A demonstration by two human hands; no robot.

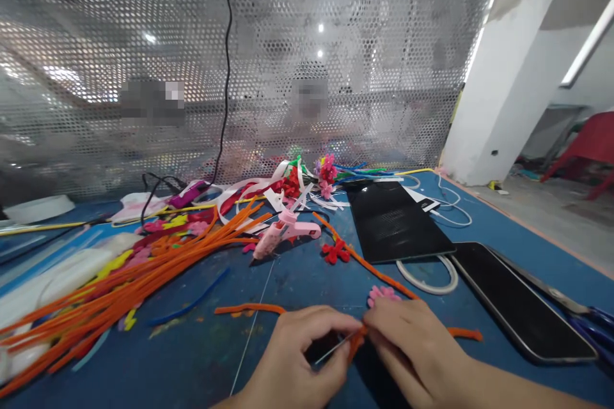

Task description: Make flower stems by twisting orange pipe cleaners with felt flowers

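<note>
At the table's near edge, my left hand (307,351) is closed on an orange pipe cleaner (355,346), with a thin metal-looking strip between thumb and fingers. Pressed against it from the right is my right hand (415,342), its fingertips pinching the same orange piece. One orange length (249,308) sticks out left of my left hand, and another end (465,333) shows right of my right hand. A pink fuzzy flower (382,295) lies just behind my right hand. Farther back are a red flower (336,252) and a pink glue gun (283,234).
Many orange pipe cleaners (158,268) spread across the left. A black tablet (400,220), a phone (522,300) and scissors (551,294) lie at the right. White ribbons and flowers (327,172) sit before a perforated metal screen (268,77). A blue stem (192,303) lies left.
</note>
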